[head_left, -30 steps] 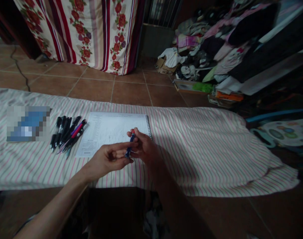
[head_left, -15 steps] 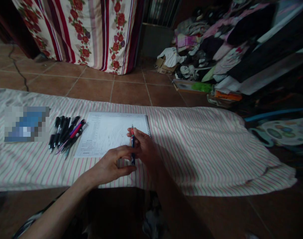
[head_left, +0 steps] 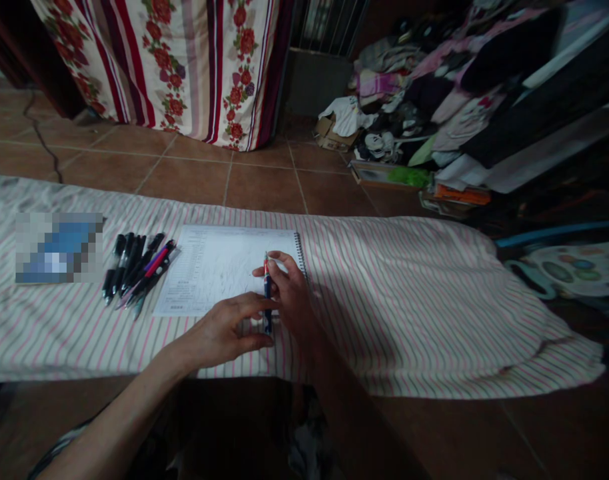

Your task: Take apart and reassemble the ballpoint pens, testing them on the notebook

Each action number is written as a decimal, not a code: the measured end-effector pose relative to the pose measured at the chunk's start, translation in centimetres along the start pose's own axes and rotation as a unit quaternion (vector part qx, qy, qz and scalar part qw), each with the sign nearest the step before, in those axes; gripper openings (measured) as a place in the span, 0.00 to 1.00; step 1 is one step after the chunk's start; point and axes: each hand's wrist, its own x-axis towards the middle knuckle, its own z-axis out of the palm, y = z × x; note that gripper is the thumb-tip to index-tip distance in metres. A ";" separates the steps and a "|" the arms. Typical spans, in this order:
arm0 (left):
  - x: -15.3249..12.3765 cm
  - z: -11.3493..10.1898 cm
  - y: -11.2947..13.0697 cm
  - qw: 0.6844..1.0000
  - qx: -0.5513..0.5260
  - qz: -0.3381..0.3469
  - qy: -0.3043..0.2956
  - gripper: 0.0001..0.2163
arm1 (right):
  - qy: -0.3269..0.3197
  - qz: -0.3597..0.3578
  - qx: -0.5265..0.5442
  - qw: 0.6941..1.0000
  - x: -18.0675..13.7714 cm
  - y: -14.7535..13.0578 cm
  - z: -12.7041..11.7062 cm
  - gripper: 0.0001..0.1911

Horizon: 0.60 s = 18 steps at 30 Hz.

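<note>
A blue pen with a red band (head_left: 267,288) stands nearly upright over the near right corner of a white spiral notebook (head_left: 219,267). My right hand (head_left: 290,297) is closed round the pen's upper part. My left hand (head_left: 228,330) pinches its lower end with thumb and forefinger. The notebook lies open on a pink-and-green striped cloth (head_left: 409,293) spread over the floor. A bunch of several dark pens (head_left: 134,270), one of them pink, lies just left of the notebook.
A blurred blue-and-white flat item (head_left: 58,248) lies on the cloth at far left. Behind are brown floor tiles (head_left: 194,177), a floral striped drape (head_left: 184,60), and a heap of clothes and boxes (head_left: 414,113) at right. A colourful toy (head_left: 569,267) sits at the right edge.
The pen went from tilted between both hands to nearly upright over the notebook's corner. My left fingers, loosely spread before, now pinch the pen's lower end. Both hands shifted slightly forward.
</note>
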 end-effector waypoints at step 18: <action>0.0 -0.6 0.7 0.995 -0.071 -0.064 0.043 0.20 | -0.082 -0.080 -0.069 0.991 -0.4 -0.3 0.1 0.14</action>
